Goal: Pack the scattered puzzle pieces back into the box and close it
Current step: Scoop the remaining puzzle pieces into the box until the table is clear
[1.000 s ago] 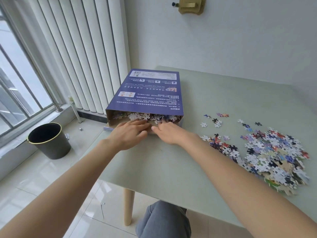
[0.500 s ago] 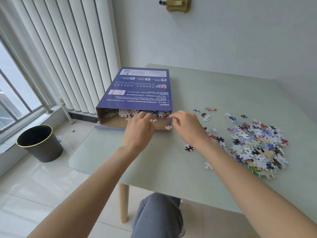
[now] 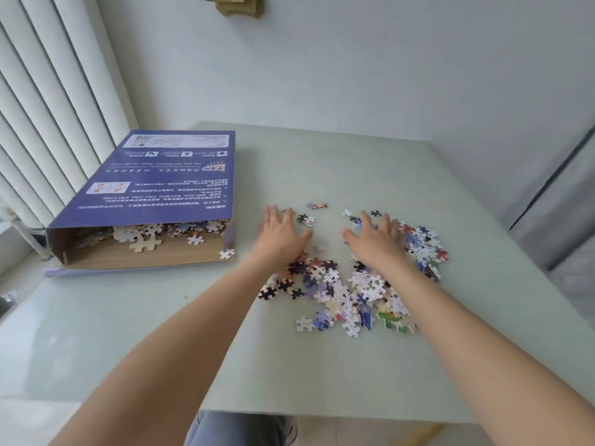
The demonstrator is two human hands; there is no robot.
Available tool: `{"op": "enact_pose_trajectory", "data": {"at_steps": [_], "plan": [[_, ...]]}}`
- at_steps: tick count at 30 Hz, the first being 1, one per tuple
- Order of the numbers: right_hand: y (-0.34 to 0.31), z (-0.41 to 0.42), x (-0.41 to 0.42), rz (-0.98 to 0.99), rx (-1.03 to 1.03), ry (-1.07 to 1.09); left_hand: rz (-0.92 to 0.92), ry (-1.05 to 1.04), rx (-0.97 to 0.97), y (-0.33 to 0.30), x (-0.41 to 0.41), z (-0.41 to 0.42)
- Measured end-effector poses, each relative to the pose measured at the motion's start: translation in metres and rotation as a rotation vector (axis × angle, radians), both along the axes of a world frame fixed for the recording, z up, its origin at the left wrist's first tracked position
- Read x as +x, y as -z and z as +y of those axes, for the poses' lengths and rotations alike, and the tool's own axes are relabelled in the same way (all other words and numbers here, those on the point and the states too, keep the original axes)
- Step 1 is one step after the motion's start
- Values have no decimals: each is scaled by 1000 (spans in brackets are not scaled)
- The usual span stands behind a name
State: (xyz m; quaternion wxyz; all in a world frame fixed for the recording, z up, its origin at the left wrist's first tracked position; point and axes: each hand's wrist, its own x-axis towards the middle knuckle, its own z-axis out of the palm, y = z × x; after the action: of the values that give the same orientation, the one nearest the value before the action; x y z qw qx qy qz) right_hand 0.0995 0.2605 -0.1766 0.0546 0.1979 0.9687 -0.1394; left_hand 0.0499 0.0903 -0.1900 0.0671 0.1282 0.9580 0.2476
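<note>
The loose puzzle pieces lie in a spread heap on the pale green table, right of the box and well apart from its mouth, with a few strays beyond the heap's far edge. I have both hands flat on the far side of that heap. My left hand rests with fingers straight and splayed at the heap's far left corner, and my right hand lies the same way on its far right part, palm down over the pieces. Neither grasps anything; both are relaxed and spread, I judge because a wide flat palm rakes many small pieces at once where a pinch would take only one.

The purple box lies on its side at the table's left edge, its open end facing me, a good many pieces already inside and one white piece just at the right corner of the mouth. That low, open mouth lets me slide pieces in along the tabletop rather than lift them.

Much of the puzzle is not yet packed, and the box is not yet closed. My likely next move is gathering a batch toward the mouth; some pieces could escape past my fingers.
</note>
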Motion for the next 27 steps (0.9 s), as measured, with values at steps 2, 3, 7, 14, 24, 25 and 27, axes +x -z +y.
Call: {"op": "enact_pose_trajectory", "data": {"at_steps": [2, 3, 7, 14, 24, 25, 27], "plan": [[1, 14, -14, -31, -5, 46, 1, -3, -36, 4, -19, 10], [1, 19, -20, -44, -9, 45, 10, 12, -50, 6, -26, 16], [-1, 17, -37, 15, -61, -153, 38, 118, -113, 4, -40, 39], [-15, 18, 1, 75, -266, -422, -35, 349, 62, -6, 5, 36], [-8, 35, 90, 110, -118, -276, 40, 332, 10, -24, 86, 3], [-4, 33, 92, 51, -101, -273, 19, 336, -40, -22, 88, 0], [5, 28, 94, 21, -33, -300, -1, 373, -124, -14, 94, -1]]}}
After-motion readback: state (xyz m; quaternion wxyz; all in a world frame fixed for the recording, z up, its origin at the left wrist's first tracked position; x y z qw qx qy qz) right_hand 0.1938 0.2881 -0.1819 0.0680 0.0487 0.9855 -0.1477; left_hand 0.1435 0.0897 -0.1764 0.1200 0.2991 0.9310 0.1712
